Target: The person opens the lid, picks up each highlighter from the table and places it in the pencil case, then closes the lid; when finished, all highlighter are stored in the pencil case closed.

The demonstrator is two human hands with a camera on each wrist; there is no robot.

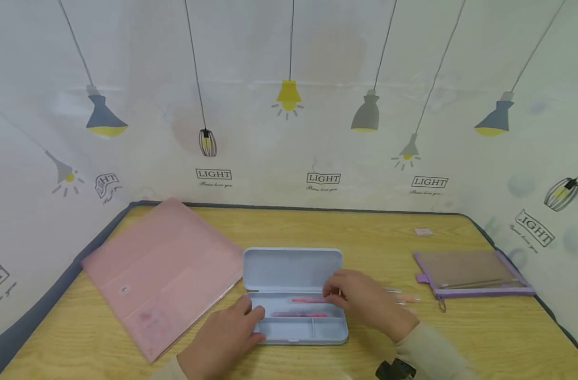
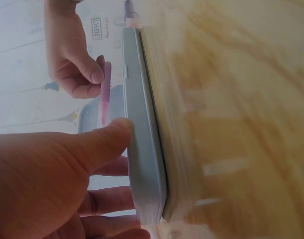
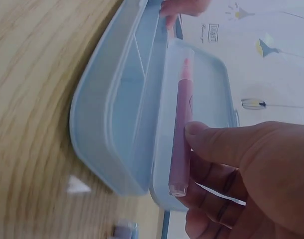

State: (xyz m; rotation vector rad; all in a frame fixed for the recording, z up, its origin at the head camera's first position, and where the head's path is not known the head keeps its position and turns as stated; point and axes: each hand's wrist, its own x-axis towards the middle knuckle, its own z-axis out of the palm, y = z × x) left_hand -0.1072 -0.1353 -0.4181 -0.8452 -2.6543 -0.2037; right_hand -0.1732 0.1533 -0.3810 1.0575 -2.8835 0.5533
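A light blue pencil case (image 1: 283, 331) lies with its lid (image 1: 292, 269) raised at the back. My left hand (image 1: 227, 330) holds the case at its left end; in the left wrist view the thumb (image 2: 117, 130) presses the front rim. Over the case's right part, my right hand (image 1: 365, 298) pinches a pink highlighter (image 3: 180, 134) with a clear cap, which points leftward in the head view. A second pen (image 1: 298, 315), purple with a pink end, lies in the long compartment. Two smaller compartments run along the front.
A pink folder (image 1: 175, 269) lies at the left, its corner close to the lid. Several pens (image 1: 405, 298) lie right of the case, partly behind my right hand. Farther right is a purple-edged zip pouch (image 1: 474, 272); a small pale pink piece (image 1: 423, 231) lies behind.
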